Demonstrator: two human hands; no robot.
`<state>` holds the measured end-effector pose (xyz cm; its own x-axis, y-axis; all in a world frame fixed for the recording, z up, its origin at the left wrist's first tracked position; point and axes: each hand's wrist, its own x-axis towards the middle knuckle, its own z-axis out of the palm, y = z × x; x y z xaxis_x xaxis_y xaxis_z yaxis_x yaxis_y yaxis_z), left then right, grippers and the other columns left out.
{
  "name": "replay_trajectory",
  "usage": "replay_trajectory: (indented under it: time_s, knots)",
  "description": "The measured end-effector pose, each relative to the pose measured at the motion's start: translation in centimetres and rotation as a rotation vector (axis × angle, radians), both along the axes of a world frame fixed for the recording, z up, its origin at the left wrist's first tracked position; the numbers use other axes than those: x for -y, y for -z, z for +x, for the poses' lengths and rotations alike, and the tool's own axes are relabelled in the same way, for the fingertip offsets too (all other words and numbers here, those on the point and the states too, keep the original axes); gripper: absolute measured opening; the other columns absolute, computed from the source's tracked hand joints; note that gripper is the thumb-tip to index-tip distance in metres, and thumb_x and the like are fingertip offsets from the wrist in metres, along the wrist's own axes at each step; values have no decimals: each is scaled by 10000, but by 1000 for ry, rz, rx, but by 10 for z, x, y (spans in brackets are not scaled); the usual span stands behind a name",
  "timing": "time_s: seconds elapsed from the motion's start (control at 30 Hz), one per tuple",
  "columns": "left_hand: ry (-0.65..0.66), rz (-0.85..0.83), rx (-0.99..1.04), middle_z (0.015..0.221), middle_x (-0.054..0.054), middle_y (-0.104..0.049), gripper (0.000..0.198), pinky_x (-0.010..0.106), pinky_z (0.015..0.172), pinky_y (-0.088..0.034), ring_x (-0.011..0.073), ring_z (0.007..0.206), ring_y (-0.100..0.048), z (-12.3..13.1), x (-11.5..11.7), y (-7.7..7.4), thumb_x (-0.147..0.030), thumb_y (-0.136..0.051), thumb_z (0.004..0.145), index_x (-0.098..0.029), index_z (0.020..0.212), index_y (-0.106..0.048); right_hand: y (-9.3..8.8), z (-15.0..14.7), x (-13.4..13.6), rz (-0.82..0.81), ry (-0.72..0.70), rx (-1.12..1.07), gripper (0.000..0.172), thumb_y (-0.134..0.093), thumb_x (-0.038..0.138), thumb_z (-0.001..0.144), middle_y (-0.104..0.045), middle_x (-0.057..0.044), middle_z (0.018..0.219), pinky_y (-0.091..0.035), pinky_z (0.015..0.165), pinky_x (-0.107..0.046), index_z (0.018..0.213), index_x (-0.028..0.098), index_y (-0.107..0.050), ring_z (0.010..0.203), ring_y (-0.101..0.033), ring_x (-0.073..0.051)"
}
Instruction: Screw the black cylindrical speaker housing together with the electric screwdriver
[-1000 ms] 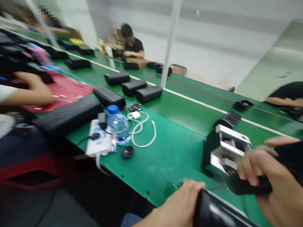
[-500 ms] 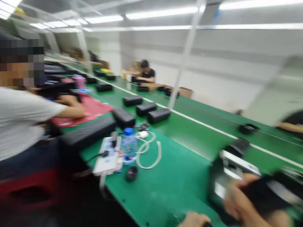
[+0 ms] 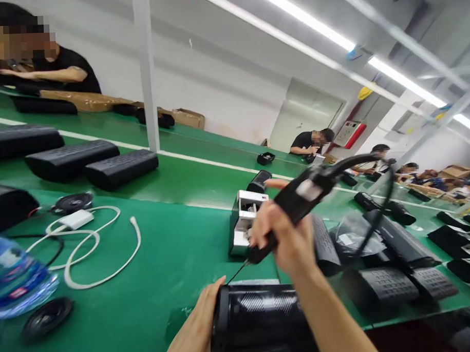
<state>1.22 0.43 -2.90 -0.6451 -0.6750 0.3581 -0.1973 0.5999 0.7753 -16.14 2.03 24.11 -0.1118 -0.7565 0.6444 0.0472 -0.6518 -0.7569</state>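
Observation:
My left hand [image 3: 202, 328] is wrapped round the left end of a black speaker housing [image 3: 259, 319] lying at the table's near edge. My right hand [image 3: 285, 238] grips a black electric screwdriver [image 3: 297, 202], tilted, with its thin bit pointing down at the housing's top left. A black cable [image 3: 378, 202] loops from the screwdriver's upper end. Just behind the hands stands a small white and black box [image 3: 244, 222].
A green table [image 3: 176, 255] carries a white cable [image 3: 102, 247], a white adapter [image 3: 76, 219], a water bottle [image 3: 15, 278], round speaker drivers [image 3: 47, 316] and black speaker bodies [image 3: 121, 168]. More black grilles [image 3: 381, 284] lie at right. Other people sit along the far belt [image 3: 203, 141].
The view has swung right and steadied. My right hand has lifted the screwdriver and brought its tip down to the housing, which my left hand still holds.

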Motion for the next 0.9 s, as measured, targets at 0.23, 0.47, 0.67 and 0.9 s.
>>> replay_trajectory:
  time_s: [0.23,0.47,0.67,0.9]
  knots:
    - [123,89,123,1925,226,-98,1824,770,1419,-299,539,1780,-155,3,-6,-10,-407,-1159,649,-394,1828,232,-27,-62,27,-235,573,-19,232,-865,198,812,-591,22,631,-650,608,-389,936,184,-670,533,-631,-203]
    - [97,146,104,1889,159,-263,1762,721,1425,-347,475,1771,-260,4,-7,-14,-341,-1149,664,-477,1826,169,-15,-60,43,-219,563,-43,213,-830,222,846,-530,53,579,-560,487,-346,955,183,-651,433,-525,-175]
    - [92,155,104,1897,162,-245,1735,700,1428,-354,476,1765,-274,4,-7,-21,-333,-1144,661,-450,1843,121,-12,-58,49,-181,608,-20,232,-822,211,848,-529,56,596,-486,468,-324,980,184,-633,459,-502,-162]
    - [92,139,114,1893,200,-249,1710,706,1424,-359,489,1756,-290,2,-8,-26,-397,-1150,655,-372,1862,62,-18,-51,37,-158,612,5,235,-802,201,745,-493,63,567,-433,442,-332,924,204,-649,441,-457,-168]
